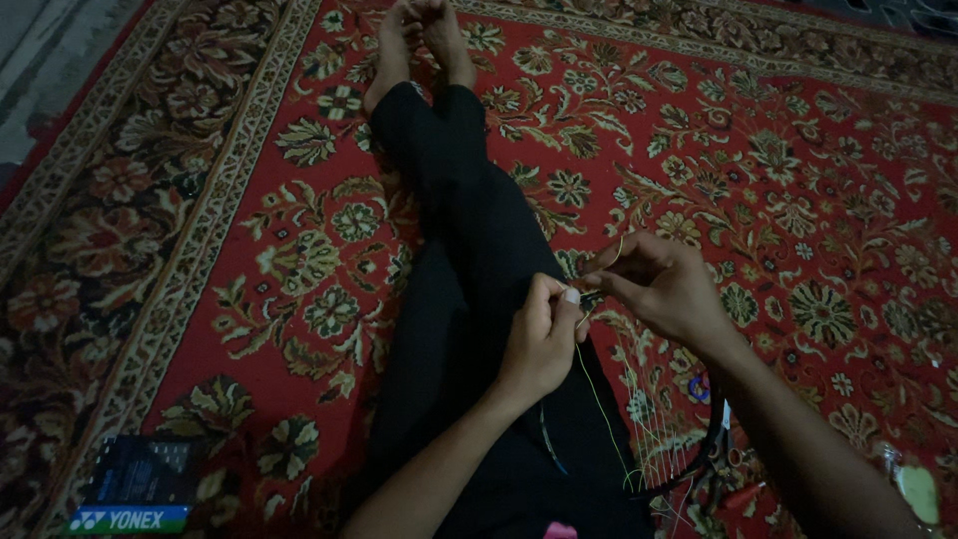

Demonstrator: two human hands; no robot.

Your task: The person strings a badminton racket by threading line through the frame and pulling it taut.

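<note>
Head view: left hand (540, 344) and right hand (659, 284), fingers pinched on yellow string (602, 407) above racket (689, 449).

A red patterned carpet (778, 150) with cream and dark flowers covers nearly the whole floor, edged by a broad floral border. A strip of grey bare floor (45, 50) shows at the upper left corner. The light is dim.
</note>
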